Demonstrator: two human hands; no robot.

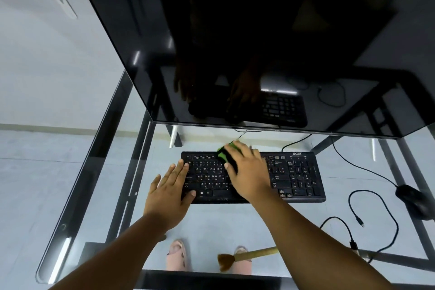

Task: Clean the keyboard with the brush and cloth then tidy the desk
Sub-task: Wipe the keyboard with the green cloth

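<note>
On the glass tabletop [98,179], beneath a large dark monitor [235,42], a black keyboard [294,179] lies square to the person. At its left end the left hand [170,192] rests flat with fingers straight and released, while the right hand [249,172] presses a green-and-black cloth [227,154] against the upper middle keys, fingers curled over it. Near the front edge lies the brush [244,257], well apart from the mouse [414,200] at right.

Monitor [259,42] overhangs keyboard [294,176] rear edge; bare worktop [106,172] glass left; cables [367,216], mouse [414,200] crowd right; brush [244,258] near front.
</note>
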